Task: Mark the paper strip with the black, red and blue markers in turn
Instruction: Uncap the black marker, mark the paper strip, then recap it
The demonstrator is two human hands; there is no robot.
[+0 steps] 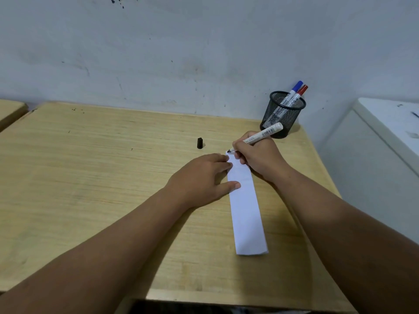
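A long white paper strip (247, 214) lies on the wooden desk (90, 177), running from near me toward the wall. My right hand (256, 155) grips the uncapped black marker (263, 133), and its tip touches the strip's far end. My left hand (204, 177) rests flat, fingers spread, pressing on the strip's far left edge. The marker's black cap (199, 143) stands on the desk to the left of the tip. The blue marker (292, 91) and the red marker (298, 95) stand capped in a black mesh cup (281, 116).
The mesh cup stands at the desk's far right corner, just behind my right hand. A white wall runs along the back. A white cabinet (385, 132) stands to the right of the desk, and another desk's corner (11, 109) shows at far left.
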